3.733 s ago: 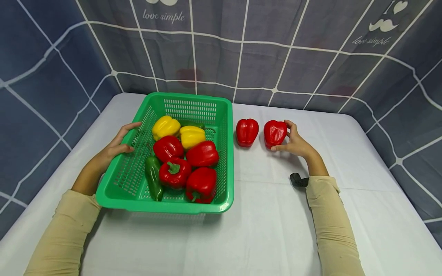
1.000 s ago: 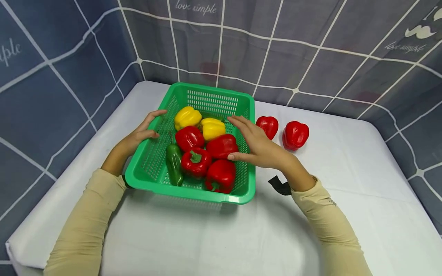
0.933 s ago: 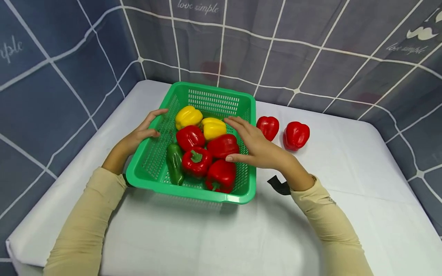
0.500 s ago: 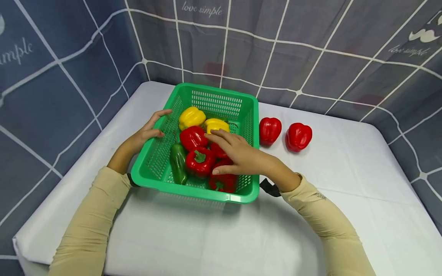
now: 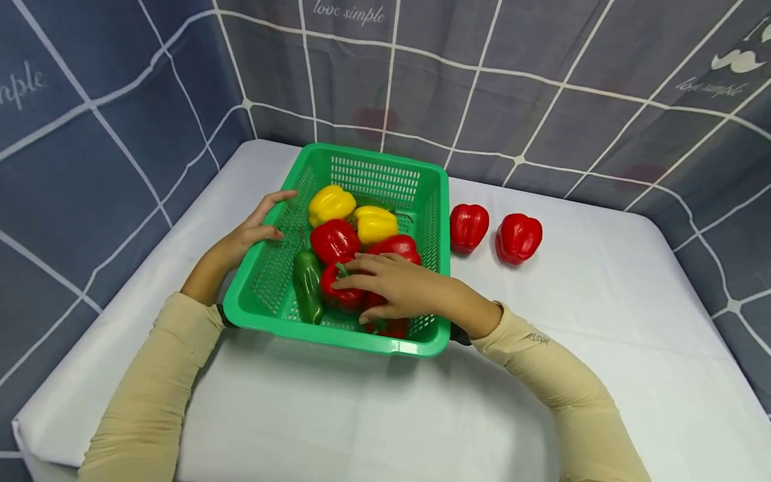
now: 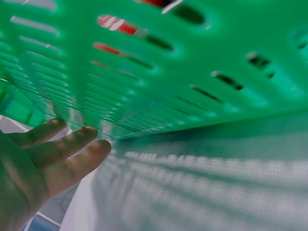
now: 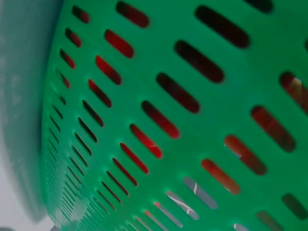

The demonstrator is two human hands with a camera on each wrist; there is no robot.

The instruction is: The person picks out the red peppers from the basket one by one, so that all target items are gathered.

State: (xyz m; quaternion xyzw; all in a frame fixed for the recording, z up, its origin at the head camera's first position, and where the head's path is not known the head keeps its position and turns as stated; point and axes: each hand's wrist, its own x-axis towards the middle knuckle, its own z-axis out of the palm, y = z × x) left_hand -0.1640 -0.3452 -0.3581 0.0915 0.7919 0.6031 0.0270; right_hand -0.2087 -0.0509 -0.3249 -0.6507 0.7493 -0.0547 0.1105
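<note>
Hanging behind your work is a grey-blue fabric curtain [image 5: 458, 27], softly wrinkled and printed with white grid lines. In front of it, your table [image 5: 313, 415] wears a smooth white cloth with faint creases. On that sits the green basket [image 5: 337, 339], glossy moulded plastic with slotted walls and a rounded rim. Your tan sleeves [image 5: 144, 395] are wrinkled along the forearms.

Your left hand [image 5: 241, 237] has its grip on the basket's left side, forefinger and thumb over the rim. Your right hand [image 5: 400, 284] is inside the basket, its grip loose and spread above the stemmed red pepper [image 5: 328, 289] and the front-right red pepper [image 5: 397, 328], closed round neither; you cannot tell whether the fingertips touch. Two other shiny, blocky red peppers [image 5: 334, 241] lie just behind, with lobed yellow peppers [image 5: 332, 205] beyond and a long, tapering green pepper [image 5: 308, 286] at the left. A pair of loose red peppers [image 5: 519, 238] rests on the cloth, right of the basket.

Your left wrist view shows what the head view hides: three fingers [image 6: 79, 161] stretched out to the basket's outer wall. Your right wrist view gives red through the slots, too broken up to tell one pepper from another.
</note>
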